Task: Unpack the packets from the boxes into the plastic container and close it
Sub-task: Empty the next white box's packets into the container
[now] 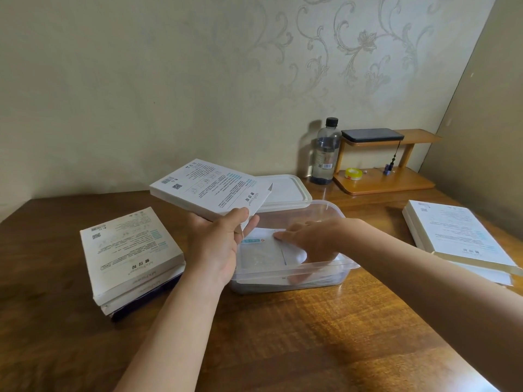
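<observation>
My left hand grips a flat white box, its end flap open, tilted in the air above the left end of the clear plastic container. White packets lie stacked inside the container. My right hand reaches into it from the right, fingers stretched flat on the top packet. The container's white lid lies on the table just behind it. A stack of white boxes stands at the left, and another stack lies at the right.
At the back right stands a small wooden shelf with a black phone on top and a roll of tape below. A clear bottle stands beside it. The brown wooden table meets the wall behind.
</observation>
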